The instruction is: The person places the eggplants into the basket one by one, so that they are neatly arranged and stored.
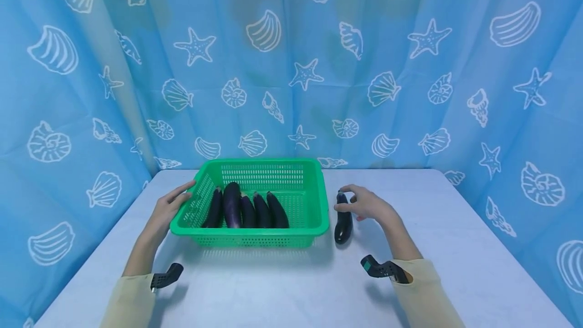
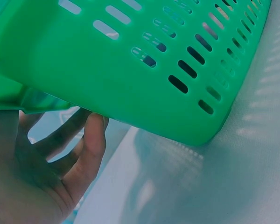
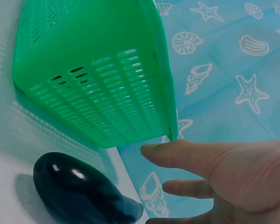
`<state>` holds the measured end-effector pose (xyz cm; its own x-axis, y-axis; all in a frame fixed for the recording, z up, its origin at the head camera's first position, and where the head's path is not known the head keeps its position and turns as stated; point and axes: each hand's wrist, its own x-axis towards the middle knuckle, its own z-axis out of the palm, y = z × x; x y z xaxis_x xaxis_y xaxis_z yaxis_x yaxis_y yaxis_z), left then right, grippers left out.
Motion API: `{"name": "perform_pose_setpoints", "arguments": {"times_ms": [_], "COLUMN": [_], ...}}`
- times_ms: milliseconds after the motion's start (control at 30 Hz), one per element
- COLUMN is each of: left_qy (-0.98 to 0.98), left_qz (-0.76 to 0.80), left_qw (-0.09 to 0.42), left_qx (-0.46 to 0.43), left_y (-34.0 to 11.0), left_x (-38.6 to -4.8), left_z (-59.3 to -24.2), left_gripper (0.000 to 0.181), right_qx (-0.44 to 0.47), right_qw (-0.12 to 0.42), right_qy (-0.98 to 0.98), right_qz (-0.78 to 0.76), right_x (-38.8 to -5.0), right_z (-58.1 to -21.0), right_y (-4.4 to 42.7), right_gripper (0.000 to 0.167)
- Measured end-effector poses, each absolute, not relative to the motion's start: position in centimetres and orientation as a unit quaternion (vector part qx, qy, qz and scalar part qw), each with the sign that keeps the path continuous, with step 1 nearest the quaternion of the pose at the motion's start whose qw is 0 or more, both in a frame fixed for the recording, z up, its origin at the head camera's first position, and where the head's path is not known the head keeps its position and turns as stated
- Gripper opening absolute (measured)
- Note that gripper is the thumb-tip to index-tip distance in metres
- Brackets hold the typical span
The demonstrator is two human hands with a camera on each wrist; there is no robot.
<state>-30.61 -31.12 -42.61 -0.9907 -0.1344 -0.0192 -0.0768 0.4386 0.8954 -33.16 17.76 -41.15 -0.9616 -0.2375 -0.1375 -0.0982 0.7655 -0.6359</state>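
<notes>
A green plastic basket (image 1: 321,201) with slotted walls holds several dark purple eggplants (image 1: 233,206) lying side by side in its left and middle part. At the basket's left rim, my left hand (image 1: 167,210) holds on, with fingers against the outer wall in the left wrist view; the rim hides some of them. Another eggplant (image 1: 343,229) lies on the table just outside the basket's right side, stem end away from me. Above its stem end is my right hand (image 1: 366,204), thumb and fingers spread apart around it. In the right wrist view they do not close on the eggplant (image 3: 74,186).
Under everything is a table with a white cloth (image 1: 255,287). A blue curtain (image 1: 282,65) printed with white shells and starfish hangs behind the table and at its sides. Each wrist carries a black camera mount (image 1: 166,276). The basket's right wall stands close to the right hand.
</notes>
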Motion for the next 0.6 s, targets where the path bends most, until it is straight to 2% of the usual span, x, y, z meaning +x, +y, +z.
{"name": "perform_pose_setpoints", "arguments": {"times_ms": [600], "left_qy": [-0.849], "left_qz": [-0.526], "left_qw": [0.026], "left_qx": [0.05], "left_y": [-31.13], "left_x": [-30.58], "left_z": [-42.64], "left_gripper": [0.056], "right_qx": [-0.083], "right_qw": [0.144], "right_qy": [0.936], "right_qz": [-0.312], "right_x": [-32.75], "right_z": [-42.05], "right_y": [17.54], "right_gripper": [0.077]}}
